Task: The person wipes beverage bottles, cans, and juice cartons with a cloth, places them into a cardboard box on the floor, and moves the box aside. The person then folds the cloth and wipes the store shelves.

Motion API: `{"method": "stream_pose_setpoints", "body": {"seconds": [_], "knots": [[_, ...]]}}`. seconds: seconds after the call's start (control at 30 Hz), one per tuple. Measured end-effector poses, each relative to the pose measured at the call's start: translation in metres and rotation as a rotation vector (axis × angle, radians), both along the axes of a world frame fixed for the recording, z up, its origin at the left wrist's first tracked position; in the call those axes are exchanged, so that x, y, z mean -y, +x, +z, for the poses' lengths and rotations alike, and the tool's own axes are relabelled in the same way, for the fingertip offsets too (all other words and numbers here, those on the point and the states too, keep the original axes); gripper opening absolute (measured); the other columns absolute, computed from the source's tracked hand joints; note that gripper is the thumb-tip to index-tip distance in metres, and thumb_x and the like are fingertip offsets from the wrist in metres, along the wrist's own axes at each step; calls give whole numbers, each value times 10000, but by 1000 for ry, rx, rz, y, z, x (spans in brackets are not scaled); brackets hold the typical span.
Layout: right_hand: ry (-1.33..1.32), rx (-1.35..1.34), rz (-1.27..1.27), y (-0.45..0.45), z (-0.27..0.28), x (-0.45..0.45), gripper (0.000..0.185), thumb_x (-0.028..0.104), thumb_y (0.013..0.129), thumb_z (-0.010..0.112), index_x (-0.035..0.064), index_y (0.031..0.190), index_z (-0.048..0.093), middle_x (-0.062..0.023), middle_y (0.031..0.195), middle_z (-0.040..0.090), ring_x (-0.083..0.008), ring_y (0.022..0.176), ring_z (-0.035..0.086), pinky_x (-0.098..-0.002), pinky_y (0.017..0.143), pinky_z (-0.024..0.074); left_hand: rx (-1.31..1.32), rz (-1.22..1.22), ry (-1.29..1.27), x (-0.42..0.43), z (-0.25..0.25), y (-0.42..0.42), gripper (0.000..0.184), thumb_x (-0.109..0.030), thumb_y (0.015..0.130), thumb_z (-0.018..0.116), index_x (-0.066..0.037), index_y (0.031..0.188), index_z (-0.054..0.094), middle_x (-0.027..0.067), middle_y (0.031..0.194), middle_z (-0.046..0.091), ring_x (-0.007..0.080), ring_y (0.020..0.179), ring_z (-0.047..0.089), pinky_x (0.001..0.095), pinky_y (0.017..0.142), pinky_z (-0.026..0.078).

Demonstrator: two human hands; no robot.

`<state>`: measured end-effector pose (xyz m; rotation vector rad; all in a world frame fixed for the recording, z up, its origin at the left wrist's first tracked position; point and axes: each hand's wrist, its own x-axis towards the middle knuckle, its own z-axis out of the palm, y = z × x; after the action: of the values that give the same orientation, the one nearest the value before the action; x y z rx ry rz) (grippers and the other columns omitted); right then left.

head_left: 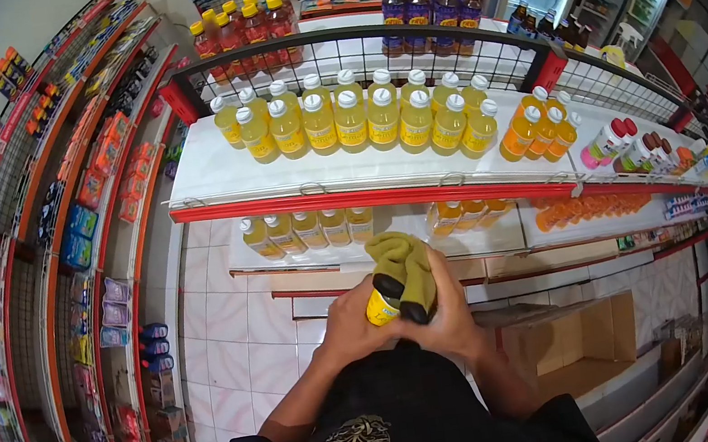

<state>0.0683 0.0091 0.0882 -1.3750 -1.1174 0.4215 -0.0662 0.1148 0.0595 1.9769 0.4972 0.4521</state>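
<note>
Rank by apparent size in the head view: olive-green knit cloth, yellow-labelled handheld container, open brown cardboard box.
1. Open brown cardboard box
2. Olive-green knit cloth
3. Yellow-labelled handheld container, partly hidden

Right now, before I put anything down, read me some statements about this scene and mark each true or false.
1. The left grip holds a yellow-labelled bottle. True.
2. The right grip holds a knit cloth. True.
3. That knit cloth is plain red. False: it is olive green with black parts.
4. White-capped bottles of yellow drink stand on the white upper shelf. True.
5. Those bottles of yellow drink all lie on their sides. False: they stand upright.
6. There is nothing at the picture's lower right. False: an open cardboard box is there.
</note>
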Motion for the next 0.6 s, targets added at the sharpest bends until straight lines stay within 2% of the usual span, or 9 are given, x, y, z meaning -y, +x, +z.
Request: {"method": "stream_pose_setpoints", "body": {"seconds": [0.1, 0.2, 0.3, 0.33, 0.47, 0.57, 0.6], "knots": [[-22, 122, -55, 14, -6, 0, 309, 51, 842, 616, -53, 1131, 582, -198, 1248, 534, -282, 1113, 564, -345, 938, 432, -32, 99, 123, 4, 7, 2, 530, -316, 716, 779, -77, 1145, 578, 136, 955, 671, 332, 858, 656, 359, 766, 521], [25, 221, -77, 38, -19, 6, 289, 49, 830, 629, -56, 1097, 600, -192, 1197, 567, -282, 1070, 590, -327, 904, 456, -28, 164, 11, 8, 8, 4, 515, -216, 689, 809, -42, 1123, 594, 119, 979, 676, 218, 883, 671, 327, 799, 514], [-173, -408, -247, 51, -26, 13, 316, 9, 789, 626, -48, 1098, 598, -175, 1097, 618, -282, 992, 627, -299, 850, 481, -14, 195, 16, 5, 11, 2, 529, -217, 681, 816, -40, 1128, 595, 120, 990, 676, 214, 891, 670, 324, 803, 513], [-177, -410, -244, 53, -30, 14, 316, 9, 789, 626, -48, 1098, 598, -175, 1097, 618, -282, 992, 627, -299, 850, 481, -8, 201, 17, 4, 10, 1, 536, -217, 678, 820, -39, 1130, 595, 121, 995, 676, 212, 895, 669, 322, 805, 513], [-139, -243, -287, 49, -25, 14, 361, -3, 761, 640, -39, 1118, 593, -191, 1087, 644, -293, 997, 644, -290, 847, 487, -3, 191, 33, 1, 3, 1, 543, -197, 675, 817, -32, 1141, 592, 123, 1017, 673, 218, 901, 667, 318, 814, 510], [-44, 97, -30, 23, -14, 10, 347, 20, 764, 676, -19, 1098, 592, -229, 1185, 612, -294, 1086, 623, -303, 883, 483, 30, 183, -19, -5, 5, 1, 523, -256, 693, 801, -63, 1136, 600, 122, 998, 676, 255, 881, 670, 337, 791, 519], [-42, 105, -35, 22, -12, 10, 347, 20, 764, 676, -19, 1098, 592, -229, 1185, 612, -294, 1086, 623, -303, 883, 483, 43, 182, -44, -8, 5, 0, 515, -285, 702, 794, -78, 1133, 604, 122, 989, 678, 273, 871, 672, 347, 779, 523]]}}
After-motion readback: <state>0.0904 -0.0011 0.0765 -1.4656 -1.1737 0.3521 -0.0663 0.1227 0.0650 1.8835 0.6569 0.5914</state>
